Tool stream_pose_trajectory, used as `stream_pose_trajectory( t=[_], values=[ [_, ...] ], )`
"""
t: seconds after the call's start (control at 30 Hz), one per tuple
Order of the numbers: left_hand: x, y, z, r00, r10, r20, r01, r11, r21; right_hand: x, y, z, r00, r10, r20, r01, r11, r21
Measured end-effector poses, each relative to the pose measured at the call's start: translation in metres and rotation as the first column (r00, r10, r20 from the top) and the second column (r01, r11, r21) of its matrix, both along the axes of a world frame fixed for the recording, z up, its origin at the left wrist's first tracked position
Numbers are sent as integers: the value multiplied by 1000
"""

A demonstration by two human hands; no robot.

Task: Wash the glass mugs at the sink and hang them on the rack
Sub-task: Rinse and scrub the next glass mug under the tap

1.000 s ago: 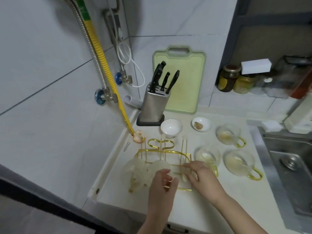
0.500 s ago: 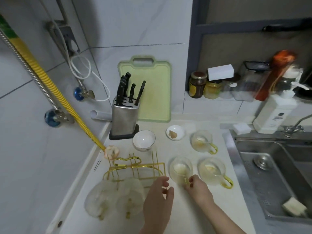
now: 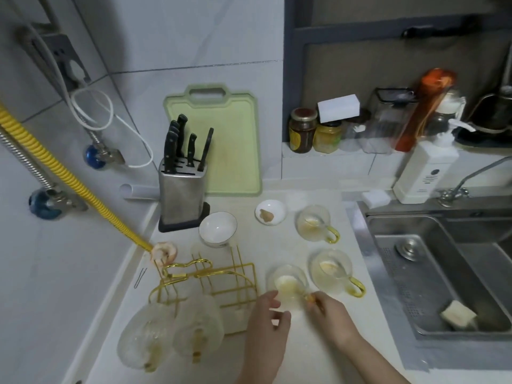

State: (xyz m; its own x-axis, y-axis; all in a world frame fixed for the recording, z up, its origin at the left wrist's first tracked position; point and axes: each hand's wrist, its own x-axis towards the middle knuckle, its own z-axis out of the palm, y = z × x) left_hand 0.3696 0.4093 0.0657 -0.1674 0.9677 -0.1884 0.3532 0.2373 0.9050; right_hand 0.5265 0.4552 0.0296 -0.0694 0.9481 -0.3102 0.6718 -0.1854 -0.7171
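A gold wire rack [image 3: 221,281] stands on the counter with two glass mugs [image 3: 171,333] hanging upside down on its near side. Three used glass mugs with gold handles stand to its right: the nearest [image 3: 286,284], one beside it [image 3: 332,270] and one further back [image 3: 314,223]. My right hand [image 3: 327,311] pinches the gold handle of the nearest mug. My left hand [image 3: 270,317] hovers just left of that mug with relaxed fingers, holding nothing.
The steel sink [image 3: 443,273] lies at the right with a sponge [image 3: 458,317] in it and a tap [image 3: 465,181] behind. A knife block [image 3: 181,189], green cutting board [image 3: 221,145], two small white bowls [image 3: 217,228], a soap bottle [image 3: 424,173] and jars [image 3: 303,130] stand at the back.
The view swung right toward the sink. My right hand left the rack and took the nearest mug's handle. My left hand drew away from the hung mugs toward that mug.
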Motion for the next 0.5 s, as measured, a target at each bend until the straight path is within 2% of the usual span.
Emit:
stream_pose_trajectory(
  t=[0.13, 0.27, 0.37, 0.5],
  values=[
    [2, -8, -25, 998, -45, 37, 47, 997, -54, 30, -30, 8, 1000, 2, -14, -2, 999, 33],
    [4, -9, -39, 969, -248, -14, 246, 967, -69, 54, -64, 29, 994, -45, -104, 55, 994, 97],
    [22, -11, -33, 899, -429, -89, 429, 903, -14, 71, -85, 39, 981, -92, -170, 112, 988, 110],
    [58, -14, -19, 860, -487, -154, 503, 859, 94, 101, -108, 47, 951, -170, -259, 211, 968, 139]
  ],
)
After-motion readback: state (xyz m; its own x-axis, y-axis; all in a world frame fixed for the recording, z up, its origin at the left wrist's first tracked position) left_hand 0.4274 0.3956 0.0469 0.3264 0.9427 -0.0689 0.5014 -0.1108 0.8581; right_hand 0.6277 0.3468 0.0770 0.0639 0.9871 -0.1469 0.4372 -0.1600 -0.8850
